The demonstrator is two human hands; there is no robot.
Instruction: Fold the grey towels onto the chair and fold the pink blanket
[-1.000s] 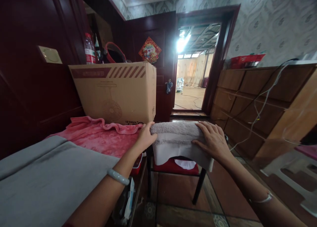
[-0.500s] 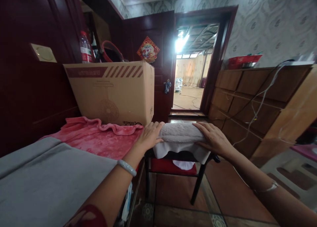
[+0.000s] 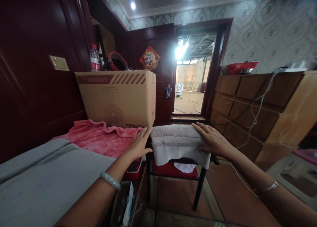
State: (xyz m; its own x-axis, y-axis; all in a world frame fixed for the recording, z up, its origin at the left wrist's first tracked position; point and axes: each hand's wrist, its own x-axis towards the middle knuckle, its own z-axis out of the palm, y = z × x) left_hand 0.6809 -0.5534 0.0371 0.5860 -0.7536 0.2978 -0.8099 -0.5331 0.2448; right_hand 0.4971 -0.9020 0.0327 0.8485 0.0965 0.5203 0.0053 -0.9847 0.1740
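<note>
A: When set against half a second ago, anything different in the head view?
B: Yes: left hand (image 3: 138, 143) at seven o'clock, off the grey cloth (image 3: 176, 139) now and just beside its left end, fingers outstretched, gripping nothing.
A: And the cloth?
B: Between four and five, near centre, draped over the back of the black chair (image 3: 199, 189); left end bare, so probably steadied, if at all, from the right only.
A: Right hand (image 3: 215, 140)?
B: At four, fingers over the right end, thumb in front; impossible to tell whether gripping.
A: Containers?
B: Towards half past nine, a large cardboard box (image 3: 133, 100), contents hidden, red-capped bottle (image 3: 94, 60) on top. Just past two, on the wooden cabinet (image 3: 279, 88), a red basket (image 3: 234, 68), metal bowl (image 3: 246, 71) in or against it. Low at seven, a red container (image 3: 134, 175), partly hidden, contents unclear.
</note>
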